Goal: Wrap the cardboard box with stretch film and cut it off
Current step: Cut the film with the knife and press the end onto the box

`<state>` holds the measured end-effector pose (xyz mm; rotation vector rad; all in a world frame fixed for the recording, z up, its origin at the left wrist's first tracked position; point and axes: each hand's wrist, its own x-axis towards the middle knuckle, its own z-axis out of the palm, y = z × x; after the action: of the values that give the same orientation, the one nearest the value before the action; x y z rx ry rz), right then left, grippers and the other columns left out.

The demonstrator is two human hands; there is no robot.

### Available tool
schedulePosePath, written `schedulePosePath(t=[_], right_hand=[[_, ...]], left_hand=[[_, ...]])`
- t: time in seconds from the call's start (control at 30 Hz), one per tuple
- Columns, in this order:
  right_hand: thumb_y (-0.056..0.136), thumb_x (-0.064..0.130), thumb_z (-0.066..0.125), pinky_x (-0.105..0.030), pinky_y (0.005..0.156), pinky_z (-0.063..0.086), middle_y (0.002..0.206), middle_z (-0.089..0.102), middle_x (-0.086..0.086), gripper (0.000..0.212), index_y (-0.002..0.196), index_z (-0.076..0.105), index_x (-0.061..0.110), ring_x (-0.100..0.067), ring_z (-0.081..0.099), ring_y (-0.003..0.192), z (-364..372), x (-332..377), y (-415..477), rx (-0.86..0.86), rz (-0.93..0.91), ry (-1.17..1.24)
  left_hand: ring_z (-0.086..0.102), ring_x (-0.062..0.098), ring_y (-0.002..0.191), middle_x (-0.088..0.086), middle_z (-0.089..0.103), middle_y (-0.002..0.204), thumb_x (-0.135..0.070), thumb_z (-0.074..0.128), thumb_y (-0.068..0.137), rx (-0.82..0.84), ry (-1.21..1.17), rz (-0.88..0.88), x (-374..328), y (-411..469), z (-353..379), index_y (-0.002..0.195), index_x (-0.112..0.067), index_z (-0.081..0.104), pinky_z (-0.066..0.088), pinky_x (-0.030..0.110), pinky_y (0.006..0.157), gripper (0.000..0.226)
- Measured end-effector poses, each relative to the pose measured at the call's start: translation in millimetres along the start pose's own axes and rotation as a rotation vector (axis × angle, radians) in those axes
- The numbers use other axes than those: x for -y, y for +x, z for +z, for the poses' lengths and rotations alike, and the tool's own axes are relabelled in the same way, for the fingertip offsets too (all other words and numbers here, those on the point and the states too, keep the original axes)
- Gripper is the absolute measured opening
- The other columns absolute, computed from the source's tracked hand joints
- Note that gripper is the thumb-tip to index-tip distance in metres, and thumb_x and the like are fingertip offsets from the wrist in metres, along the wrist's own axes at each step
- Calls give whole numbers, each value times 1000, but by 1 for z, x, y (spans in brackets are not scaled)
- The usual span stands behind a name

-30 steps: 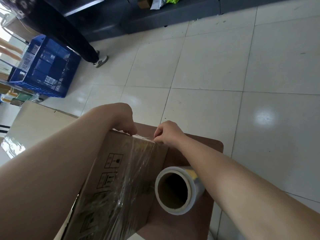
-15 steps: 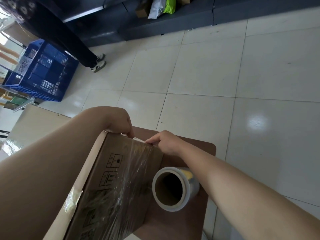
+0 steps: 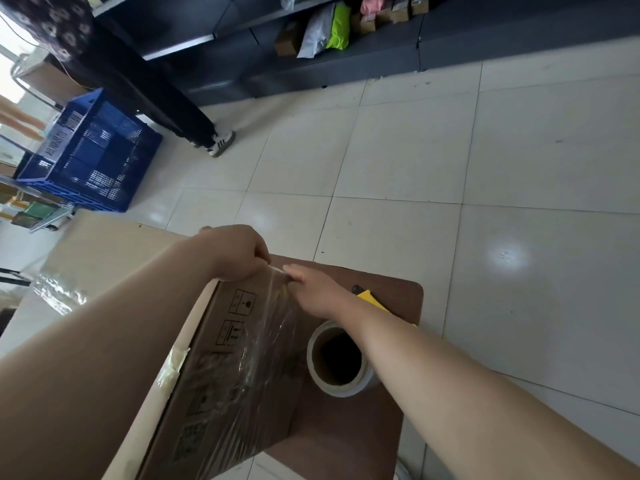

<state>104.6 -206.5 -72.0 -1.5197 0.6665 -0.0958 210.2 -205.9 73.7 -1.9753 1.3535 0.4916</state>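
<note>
The cardboard box [image 3: 221,368] stands on the brown table [image 3: 391,296], with stretch film [image 3: 266,327] draped over its right face. The film roll [image 3: 346,393] stands just beside it.

The left hand [image 3: 239,252] curls at the far top corner and pinches the film. The right hand [image 3: 318,289] has its fingers [image 3: 294,271] nearly straight, tips on the film edge.

To do this well, I judge, the left pinch should hold firm while the right smooths the film taut, without wrinkles.

A second ago the right hand was fisted. A yellow utility knife [image 3: 369,296] now shows beyond its wrist.
</note>
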Motion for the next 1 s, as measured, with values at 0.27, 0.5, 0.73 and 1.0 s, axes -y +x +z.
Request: schedulePosePath(t=[0.27, 0.5, 0.73, 1.0], right_hand=[[104, 16, 32, -30, 116, 14, 156, 31, -5, 45, 149, 28, 16, -22, 20, 148, 49, 20, -32, -237, -88, 231], [106, 38, 22, -21, 113, -7, 163, -13, 9, 58, 156, -5, 27, 0, -18, 142, 103, 21, -46, -344, -111, 409], [101, 41, 20, -41, 111, 35, 138, 53, -7, 51, 128, 54, 13, -22, 44, 131, 81, 41, -29, -551, -66, 432], [102, 32, 20, -41, 104, 40, 127, 59, -14, 48, 124, 55, 8, -28, 53, 116, 46, 41, -33, -410, 81, 227]], left_hand=[[33, 16, 139, -8, 41, 150, -40, 44, 95, -182, 24, 37, 8, -30, 7, 145, -31, 36, 13, 35, 117, 52], [34, 14, 138, -7, 41, 149, -29, 40, 94, -299, 62, 144, 21, -41, 21, 144, -29, 38, 19, 39, 116, 50], [34, 19, 138, -3, 36, 151, -23, 35, 97, -365, 97, 238, 25, -61, 30, 143, -21, 37, 24, 40, 114, 46], [44, 20, 130, -1, 51, 141, -19, 33, 95, -365, 40, 203, 24, -50, 26, 134, -21, 48, 24, 36, 110, 42]])
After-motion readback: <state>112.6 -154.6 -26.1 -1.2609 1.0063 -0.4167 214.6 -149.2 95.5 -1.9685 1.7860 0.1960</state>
